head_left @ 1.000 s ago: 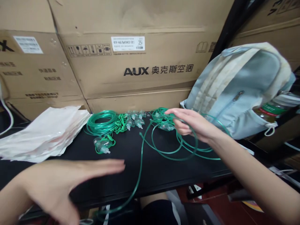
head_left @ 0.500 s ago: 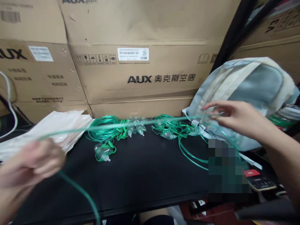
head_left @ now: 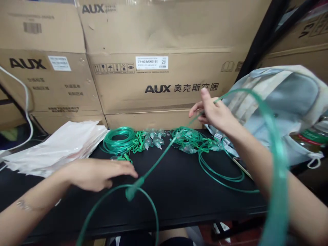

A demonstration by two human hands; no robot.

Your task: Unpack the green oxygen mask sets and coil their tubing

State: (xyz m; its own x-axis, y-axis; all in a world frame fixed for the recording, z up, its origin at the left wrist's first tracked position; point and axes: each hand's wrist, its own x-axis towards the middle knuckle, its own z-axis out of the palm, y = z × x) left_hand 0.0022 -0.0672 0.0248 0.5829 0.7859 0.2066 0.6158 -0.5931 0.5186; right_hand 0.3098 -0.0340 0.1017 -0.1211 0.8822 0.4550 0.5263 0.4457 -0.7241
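Observation:
A translucent green tube [head_left: 160, 158] runs slantwise across the middle, with a wider connector [head_left: 132, 192] at its near end. My right hand [head_left: 212, 111] is raised and grips this tube, which comes out behind the hand and arcs down the right side, blurred. My left hand [head_left: 99, 172] hangs open over the table, fingers stretched toward the connector and apart from it. Partly hidden behind the left hand is a clear mask with a green strap [head_left: 124, 158]. Further back lie a coiled green tube [head_left: 119, 140], several clear masks [head_left: 155, 138] and another tangle of tubing [head_left: 188, 136].
White plastic bags [head_left: 58, 147] are stacked at the left of the black table [head_left: 179, 191]. Behind stand large cardboard boxes [head_left: 159, 34]. A pale blue backpack [head_left: 289, 92] and a jar with a green label [head_left: 312, 136] are at the right. A phone [head_left: 242, 167] lies partly under the arm.
My left hand has let go of the tube and moved right, opening. My right hand has moved left and up with the tube, whose connector end now shows mid-table.

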